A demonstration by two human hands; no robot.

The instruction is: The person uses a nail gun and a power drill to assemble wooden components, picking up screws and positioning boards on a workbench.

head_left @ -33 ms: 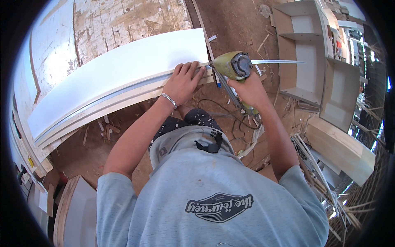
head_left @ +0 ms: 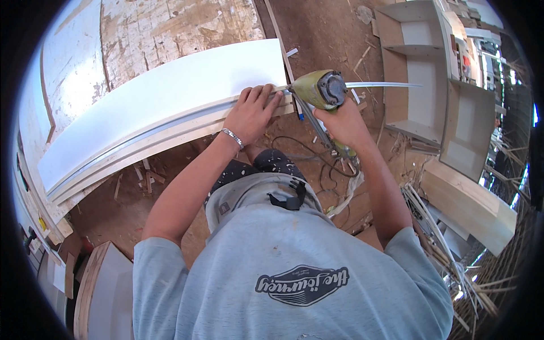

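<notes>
My right hand (head_left: 347,126) is closed round the handle of a yellow-green nail gun (head_left: 313,90) with a dark round cap. Its nose meets the right end of the edging by a long white board (head_left: 170,93). My left hand (head_left: 252,113), a chain bracelet at its wrist, curls its fingers over the board's near edge, just left of the nose. Pale wooden strips (head_left: 141,140) run along that edge, with a grey band between them. Beyond the nail gun a thin white strip (head_left: 385,84) sticks out to the right. The spot under my left fingers is hidden.
The board lies on a worn, paint-stained worktop (head_left: 181,34). A dark hose (head_left: 326,170) loops over the brown floor among wood scraps. Open cabinet boxes (head_left: 419,73) stand at right, near a long pale wooden box (head_left: 470,198) and a heap of thin offcuts (head_left: 442,243).
</notes>
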